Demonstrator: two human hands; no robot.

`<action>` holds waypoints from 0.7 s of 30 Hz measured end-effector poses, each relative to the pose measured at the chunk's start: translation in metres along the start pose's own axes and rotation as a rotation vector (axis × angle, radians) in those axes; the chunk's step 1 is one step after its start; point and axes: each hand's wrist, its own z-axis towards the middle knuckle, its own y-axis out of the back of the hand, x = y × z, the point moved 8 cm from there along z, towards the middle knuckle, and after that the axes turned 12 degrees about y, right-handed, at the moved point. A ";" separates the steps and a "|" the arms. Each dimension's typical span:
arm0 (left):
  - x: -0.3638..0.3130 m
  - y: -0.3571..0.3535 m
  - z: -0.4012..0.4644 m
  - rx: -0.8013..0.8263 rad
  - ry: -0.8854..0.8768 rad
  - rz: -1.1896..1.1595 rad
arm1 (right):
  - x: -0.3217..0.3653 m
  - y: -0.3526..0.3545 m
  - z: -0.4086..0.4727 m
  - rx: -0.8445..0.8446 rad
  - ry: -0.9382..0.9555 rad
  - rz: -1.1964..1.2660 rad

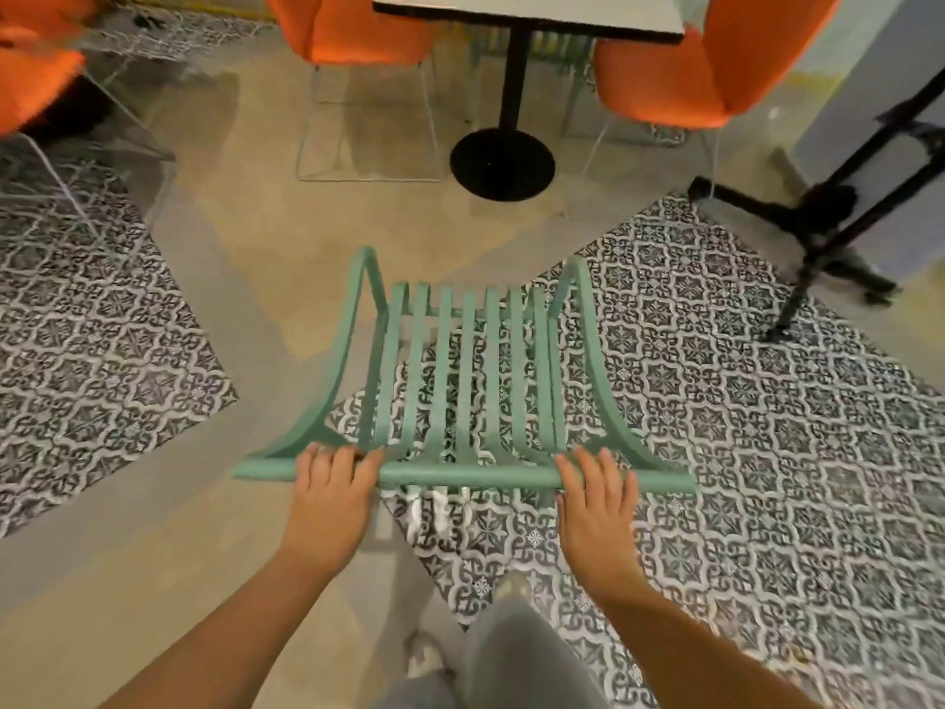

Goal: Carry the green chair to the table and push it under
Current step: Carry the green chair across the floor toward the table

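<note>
The green chair (463, 381), made of mint slats with curved armrests, is right in front of me over the patterned tiles, seen from behind and above. My left hand (332, 486) grips the top rail of its backrest on the left side. My right hand (595, 491) grips the same rail on the right, fingers curled over it. The table (532, 12) with a white top and black edge stands ahead at the top of the view, on a black pedestal with a round base (502, 165). A stretch of bare beige floor lies between chair and table.
Orange chairs flank the table: one at left (358, 28), one at right (680, 79), another at far left (30, 84). A black stand with splayed legs (828, 227) is at right. My grey-trousered leg (516, 652) shows below the chair.
</note>
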 end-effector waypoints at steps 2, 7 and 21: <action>-0.002 -0.006 0.016 -0.010 -0.003 -0.007 | -0.008 -0.002 0.015 -0.012 -0.005 -0.027; -0.019 -0.023 0.079 0.007 -0.002 -0.052 | -0.051 -0.006 0.074 0.049 -0.064 -0.047; -0.061 -0.084 0.290 0.100 0.013 -0.132 | -0.166 0.012 0.241 -0.033 -0.046 0.100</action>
